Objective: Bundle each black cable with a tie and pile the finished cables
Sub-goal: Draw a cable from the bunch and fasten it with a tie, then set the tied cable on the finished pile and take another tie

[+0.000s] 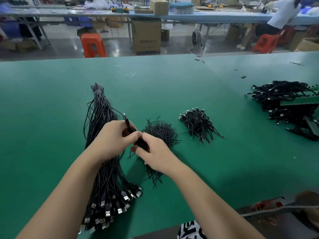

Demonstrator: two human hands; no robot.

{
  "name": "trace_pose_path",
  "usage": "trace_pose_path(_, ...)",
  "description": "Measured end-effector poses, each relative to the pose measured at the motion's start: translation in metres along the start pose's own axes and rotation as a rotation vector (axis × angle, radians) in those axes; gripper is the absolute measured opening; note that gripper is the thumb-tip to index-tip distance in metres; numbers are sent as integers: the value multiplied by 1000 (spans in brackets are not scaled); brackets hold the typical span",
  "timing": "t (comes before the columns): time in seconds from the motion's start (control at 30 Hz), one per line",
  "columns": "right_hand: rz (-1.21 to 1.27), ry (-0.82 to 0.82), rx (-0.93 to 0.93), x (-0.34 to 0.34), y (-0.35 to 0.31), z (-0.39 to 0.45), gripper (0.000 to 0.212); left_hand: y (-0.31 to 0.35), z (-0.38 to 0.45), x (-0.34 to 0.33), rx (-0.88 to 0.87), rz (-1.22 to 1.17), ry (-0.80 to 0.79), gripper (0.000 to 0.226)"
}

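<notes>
A long sheaf of loose black USB cables (101, 128) lies on the green table (51, 100) at the left, plugs toward me. My left hand (110, 140) and my right hand (155, 152) meet above the table, both gripping one coiled black cable (140, 143) whose plug sticks up past my left fingers. Under my right hand lies a heap of short black ties (161, 131). A small pile of bundled cables (198, 125) sits to the right of the ties.
A larger heap of black cables with green boards (286, 104) lies at the far right. Small black scraps (243, 77) dot the far table. Behind it are orange stools (93, 44), cardboard boxes (146, 37) and a seated person (283, 14).
</notes>
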State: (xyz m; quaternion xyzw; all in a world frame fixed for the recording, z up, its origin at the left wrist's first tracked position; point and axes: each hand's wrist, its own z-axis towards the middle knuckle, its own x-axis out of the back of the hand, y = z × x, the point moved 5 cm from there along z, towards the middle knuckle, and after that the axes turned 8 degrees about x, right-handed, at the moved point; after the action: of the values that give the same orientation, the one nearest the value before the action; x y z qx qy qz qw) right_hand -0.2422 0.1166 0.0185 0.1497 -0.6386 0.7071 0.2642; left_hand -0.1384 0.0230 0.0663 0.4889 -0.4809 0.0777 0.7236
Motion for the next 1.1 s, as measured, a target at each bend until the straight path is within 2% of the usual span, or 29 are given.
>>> trace_pose_path(0.13, 122, -39, -42, -6, 4, -4, 28, -6, 1, -6, 9, -82, -27, 16)
trace_pose_path(0.33, 39, 9, -60, -8, 11, -3, 30, -10, 4, -15, 39, -129, -74, 20)
trace_pose_path(0.47, 142, -10, -120, -11, 19, -2, 30, -15, 8, -22, 74, -206, -89, 20)
trace_pose_path(0.53, 100, 43, -112, -8, 21, 1, 32, -19, 9, -27, 112, -351, -130, 16)
trace_pose_path(0.63, 83, 128, -131, -2, 26, 3, 32, -24, 9, -35, 167, -740, -274, 3)
trace_pose_path(0.7, 116, 179, -172, 3, 33, 3, 32, -39, 14, -39, 250, -853, -294, 14)
trace_pose_path(0.73, 153, 197, -201, 5, 38, 2, 32, -51, 17, -40, 309, -730, -237, 12)
trace_pose_path(0.83, 290, 236, -280, 6, 47, -1, 33, -82, 24, -48, 412, 110, -43, 15)
trace_pose_path(0.87, 312, 247, -295, 5, 49, -1, 34, -87, 24, -54, 426, 244, -21, 20)
trace_pose_path(0.97, 325, 264, -315, 2, 50, -3, 34, -95, 21, -79, 473, 398, -50, 38)
trace_pose_path(1.1, 325, 270, -327, -1, 50, -4, 33, -96, 19, -97, 517, 498, -102, 40)
